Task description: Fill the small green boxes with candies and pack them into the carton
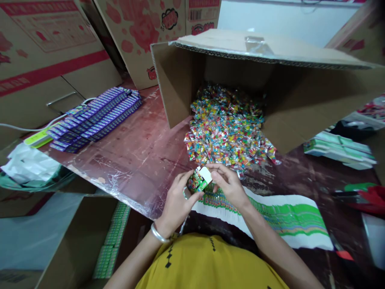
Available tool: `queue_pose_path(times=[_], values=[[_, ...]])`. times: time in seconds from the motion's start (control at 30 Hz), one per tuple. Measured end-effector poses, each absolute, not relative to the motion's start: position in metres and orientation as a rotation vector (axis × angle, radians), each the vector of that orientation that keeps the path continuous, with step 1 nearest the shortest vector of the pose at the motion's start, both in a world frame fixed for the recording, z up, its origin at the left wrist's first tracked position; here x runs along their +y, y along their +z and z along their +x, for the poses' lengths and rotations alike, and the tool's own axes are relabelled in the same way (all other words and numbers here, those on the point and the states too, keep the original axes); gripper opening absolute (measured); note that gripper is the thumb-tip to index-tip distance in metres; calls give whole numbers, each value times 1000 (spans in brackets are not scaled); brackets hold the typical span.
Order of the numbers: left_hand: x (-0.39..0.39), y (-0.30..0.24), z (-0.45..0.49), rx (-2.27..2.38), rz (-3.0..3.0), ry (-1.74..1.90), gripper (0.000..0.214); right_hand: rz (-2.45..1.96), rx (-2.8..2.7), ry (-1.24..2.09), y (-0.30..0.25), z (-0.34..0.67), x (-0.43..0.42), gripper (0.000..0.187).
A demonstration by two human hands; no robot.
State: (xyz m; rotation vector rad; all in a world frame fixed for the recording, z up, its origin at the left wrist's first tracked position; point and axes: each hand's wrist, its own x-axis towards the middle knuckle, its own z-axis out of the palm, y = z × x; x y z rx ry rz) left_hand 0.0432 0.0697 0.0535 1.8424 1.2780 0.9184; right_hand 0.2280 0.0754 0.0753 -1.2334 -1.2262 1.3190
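Observation:
My left hand [179, 196] is closed round a small green printed candy box [199, 180], held just above the near edge of the table. A white flap stands up at the box's top right. The fingers of my right hand [226, 182] are bent at that flap, thumb and fingertips touching it. Below both hands lies a long row of flat green cartons [288, 216], overlapping one another. Beyond them, many clear packets of colourful candy [225, 132] spill from a cardboard box [288, 100] lying on its side.
Stacked purple boxes [96, 120] stand at the left beside a yellow-green power strip [39, 138]. An open carton [81, 241] at the lower left holds rows of green boxes. More flat cartons [339, 150] and a red item [368, 200] lie at the right.

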Motion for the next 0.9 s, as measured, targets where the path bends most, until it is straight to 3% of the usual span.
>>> queue_pose_path(times=[0.13,0.27,0.53,0.73,0.9], values=[[64,52,46,1351,1942,952,56,-1360,-1283,1295,68,227,76,21],[67,65,32,1270,1565,820,23,-1331,-1355,1303,67,234,76,19],[73,66,25,663,726,578,26,-1210,-1499,1302,72,233,77,18],[71,60,33,571,577,650,43,-1365,-1733,685,80,236,58,38],[74,58,31,656,696,659,49,-1321,-1866,1082,84,235,43,47]])
